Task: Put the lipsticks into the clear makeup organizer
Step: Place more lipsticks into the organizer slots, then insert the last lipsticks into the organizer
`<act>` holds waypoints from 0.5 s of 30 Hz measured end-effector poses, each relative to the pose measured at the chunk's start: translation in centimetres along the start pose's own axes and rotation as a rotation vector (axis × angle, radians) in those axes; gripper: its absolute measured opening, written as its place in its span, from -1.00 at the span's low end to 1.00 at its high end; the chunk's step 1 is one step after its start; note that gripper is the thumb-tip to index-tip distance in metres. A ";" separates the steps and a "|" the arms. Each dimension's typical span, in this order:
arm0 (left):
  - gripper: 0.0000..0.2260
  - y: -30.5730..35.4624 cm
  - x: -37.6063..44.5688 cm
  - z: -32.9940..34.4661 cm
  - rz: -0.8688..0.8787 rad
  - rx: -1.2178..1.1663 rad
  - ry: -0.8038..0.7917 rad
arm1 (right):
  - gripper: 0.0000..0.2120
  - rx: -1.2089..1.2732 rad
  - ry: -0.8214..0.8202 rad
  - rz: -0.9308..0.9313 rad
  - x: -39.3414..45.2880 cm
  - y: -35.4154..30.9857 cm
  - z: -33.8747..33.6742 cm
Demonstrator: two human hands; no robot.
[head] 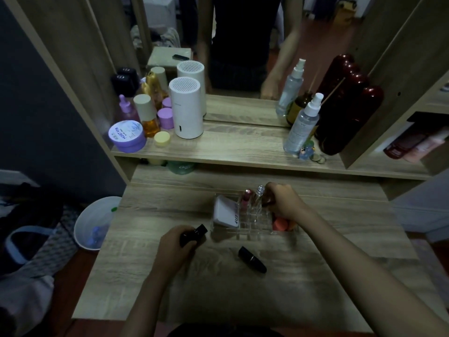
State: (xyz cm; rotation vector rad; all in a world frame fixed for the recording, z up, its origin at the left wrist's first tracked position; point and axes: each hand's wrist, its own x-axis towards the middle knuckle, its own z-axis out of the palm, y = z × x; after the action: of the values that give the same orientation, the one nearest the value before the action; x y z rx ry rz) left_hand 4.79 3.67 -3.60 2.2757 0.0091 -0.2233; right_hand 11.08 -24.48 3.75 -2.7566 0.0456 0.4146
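The clear makeup organizer (245, 233) stands mid-table, holding a white compact (224, 214), a pink lipstick (246, 199), a clear-capped tube (259, 192) and an orange-red item (279, 223). My right hand (283, 203) is over its far right slots, fingers closed on a dark lipstick (268, 203) that is mostly hidden. My left hand (175, 244) grips a black lipstick (194, 233) just left of the organizer. Another black lipstick (251, 259) lies flat on the table in front of the organizer.
The raised shelf behind carries a white cylinder (185, 108), purple jars (127, 136), bottles, a spray bottle (301, 125) and a dark red case (345, 105) against a mirror. A white bin (93, 222) stands on the floor at the left, beside bags.
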 end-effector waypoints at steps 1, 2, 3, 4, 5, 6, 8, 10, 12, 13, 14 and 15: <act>-0.74 0.2 -0.1 -0.2 -0.021 -0.047 0.005 | -0.56 0.009 0.002 0.001 -0.5 0.0 -0.3; -0.72 0.4 -0.3 -0.3 -0.038 -0.098 0.007 | -0.48 0.023 0.008 0.003 -1.1 0.0 -0.6; -0.71 0.6 -0.4 -0.4 -0.055 -0.146 0.011 | -0.39 0.032 0.020 0.008 -1.8 0.0 -0.9; -0.69 0.8 -0.5 -0.6 -0.070 -0.188 0.024 | -0.31 0.027 0.039 0.018 -2.6 0.0 -1.3; -0.68 1.2 -0.6 -0.8 -0.086 -0.235 0.051 | -0.27 0.006 0.069 0.030 -3.6 0.0 -1.7; -0.67 1.5 -0.8 -1.0 -0.100 -0.295 0.087 | -0.27 -0.023 0.113 0.039 -4.6 0.0 -2.1; -0.64 2.1 -1.0 -1.5 -0.117 -0.422 0.156 | -0.35 -0.095 0.241 0.043 -6.9 -0.3 -2.8; -0.62 2.9 -1.0 -1.9 -0.106 -0.471 0.207 | -0.55 -0.098 0.379 -0.002 -9.1 -1.0 -2.9; -0.61 3.7 -1.0 -2.0 -0.077 -0.500 0.256 | -0.75 -0.024 0.376 -0.046 -10.8 -2.1 -2.0; -0.59 4.1 -0.9 -2.0 -0.064 -0.510 0.277 | -0.78 0.010 0.315 -0.040 -11.5 -2.6 -1.0; -0.58 4.6 -0.7 -1.9 -0.050 -0.511 0.288 | -0.77 0.040 0.214 -0.009 -11.9 -2.9 0.3; -0.56 5.0 -0.6 -1.8 -0.033 -0.508 0.289 | -0.74 0.061 0.099 0.025 -12.2 -3.1 1.7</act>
State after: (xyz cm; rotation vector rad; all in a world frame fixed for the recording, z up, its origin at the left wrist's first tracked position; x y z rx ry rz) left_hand 4.90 1.78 1.38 1.7827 0.2286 0.0874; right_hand -0.80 -21.22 6.82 -2.7173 0.1152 0.2782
